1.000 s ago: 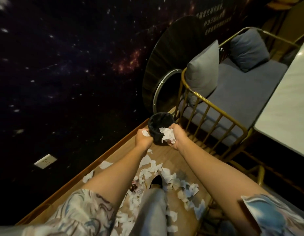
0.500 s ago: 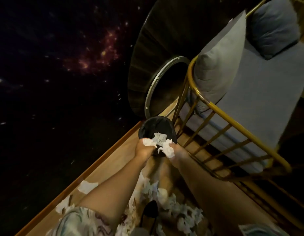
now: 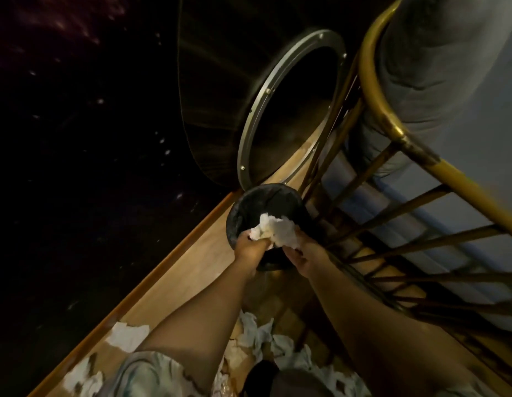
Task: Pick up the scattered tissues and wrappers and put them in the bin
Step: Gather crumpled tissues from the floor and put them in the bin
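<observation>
A small black bin (image 3: 249,204) lined with a dark bag stands on the wooden floor by the wall. My left hand (image 3: 249,247) and my right hand (image 3: 302,253) are side by side over its near rim. Both grip one bunch of crumpled white tissues (image 3: 275,229), which sits above the bin's opening. Several loose tissues (image 3: 260,336) lie on the floor between my forearms, and one flat tissue (image 3: 128,336) lies near the skirting at the left.
A gold metal-framed bench (image 3: 392,133) with grey cushions (image 3: 438,67) stands close on the right of the bin. A large dark round object with a metal ring (image 3: 277,116) leans against the starry dark wall behind the bin. My shoe (image 3: 263,373) is at the bottom.
The view has moved closer to the bin. My two hands have come together, and their separate tissue clumps are now one bunch held over the bin's opening.
</observation>
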### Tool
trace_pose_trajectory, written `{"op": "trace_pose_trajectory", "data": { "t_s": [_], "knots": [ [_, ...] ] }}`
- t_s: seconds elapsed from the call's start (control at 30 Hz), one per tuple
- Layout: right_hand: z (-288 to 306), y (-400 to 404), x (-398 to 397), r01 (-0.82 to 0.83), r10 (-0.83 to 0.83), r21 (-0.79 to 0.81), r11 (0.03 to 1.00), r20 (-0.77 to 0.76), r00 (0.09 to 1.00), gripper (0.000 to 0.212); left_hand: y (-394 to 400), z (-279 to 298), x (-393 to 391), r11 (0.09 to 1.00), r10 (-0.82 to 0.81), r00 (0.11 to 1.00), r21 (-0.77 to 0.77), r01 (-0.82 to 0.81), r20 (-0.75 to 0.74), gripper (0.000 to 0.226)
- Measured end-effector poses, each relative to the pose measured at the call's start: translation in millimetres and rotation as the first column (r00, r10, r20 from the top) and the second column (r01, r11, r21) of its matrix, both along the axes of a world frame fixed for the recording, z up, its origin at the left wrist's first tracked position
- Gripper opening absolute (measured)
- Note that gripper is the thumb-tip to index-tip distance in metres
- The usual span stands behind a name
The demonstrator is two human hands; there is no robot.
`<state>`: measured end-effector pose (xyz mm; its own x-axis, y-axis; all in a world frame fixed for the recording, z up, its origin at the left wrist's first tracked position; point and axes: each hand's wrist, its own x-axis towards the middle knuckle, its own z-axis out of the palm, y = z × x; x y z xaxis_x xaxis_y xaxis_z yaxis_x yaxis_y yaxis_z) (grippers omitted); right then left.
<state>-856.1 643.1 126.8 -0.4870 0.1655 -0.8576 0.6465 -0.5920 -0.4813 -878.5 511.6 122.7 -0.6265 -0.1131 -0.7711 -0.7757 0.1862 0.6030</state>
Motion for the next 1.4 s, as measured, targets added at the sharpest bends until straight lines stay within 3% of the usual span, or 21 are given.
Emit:
{"op": "trace_pose_trajectory", "data": {
  "t_s": [0.2, 0.3, 0.5, 0.57, 0.63, 0.8, 0.83, 0.93, 1.0, 1.2, 1.4],
  "knots": [
    [4.4, 2.4, 4.5, 0.077, -0.062, -0.102, 0.992, 0.139, 0.988, 0.013, 3.1, -2.1, 6.1, 1.000, 0.020, 1.000, 0.024, -0.021, 0.024, 0.040],
    [21.6, 5.7, 15.6, 0.036, -0.026, -0.064, 0.997, 0.154, 0.988, 0.034, 1.1, 6.2, 15.4, 1.000, 0.000, 1.000, -0.015, 0.000, 0.020, 0.041],
    [90.3, 13.7, 54.0, -0.189, 0.182, 0.066, 0.980, 0.093, 0.979, 0.041, 2.5, 57.2, 52.2, 0.999, -0.046, 0.998, -0.012, 0.045, -0.036, 0.024],
    [112.2, 14.5, 69.9, -0.338, 0.328, 0.183, 0.923, 0.084, 0.941, 0.037, 0.1, 79.0, 70.1, 0.993, -0.116, 0.990, -0.039, 0.113, -0.078, 0.020],
    [127.9, 15.0, 92.2, -0.416, 0.407, 0.403, 0.815, 0.111, 0.906, 0.031, -3.4, 105.4, 91.1, 0.980, -0.193, 0.973, -0.066, 0.186, -0.122, 0.020],
    [196.8, -1.1, 166.7, -0.441, 0.538, 0.662, 0.606, 0.066, 0.840, 0.006, -17.1, 185.1, 151.1, 0.930, -0.357, 0.905, -0.184, 0.320, -0.231, 0.029],
    [212.2, -4.1, 181.3, -0.439, 0.566, 0.696, 0.567, 0.058, 0.822, 0.009, -20.8, 202.5, 165.4, 0.917, -0.387, 0.886, -0.206, 0.342, -0.254, 0.030],
    [264.4, -12.6, 226.3, -0.493, 0.652, 0.740, 0.457, 0.099, 0.752, 0.043, -32.6, 246.2, 212.5, 0.866, -0.491, 0.810, -0.285, 0.412, -0.321, 0.033],
    [287.4, -17.5, 255.0, -0.512, 0.684, 0.770, 0.381, 0.137, 0.716, 0.052, -40.4, 267.6, 244.1, 0.833, -0.545, 0.763, -0.331, 0.443, -0.349, 0.035],
    [309.3, -49.5, 336.1, -0.574, 0.762, 0.808, 0.134, 0.287, 0.581, 0.058, -75.1, 291.3, 345.6, 0.787, -0.606, 0.731, -0.374, 0.491, -0.315, 0.030],
    [291.7, -101.3, 403.3, -0.718, 0.827, 0.692, 0.069, 0.363, 0.429, 0.059, -134.4, 273.3, 434.9, 0.807, -0.573, 0.792, -0.314, 0.499, -0.213, 0.039]
  ]
}}
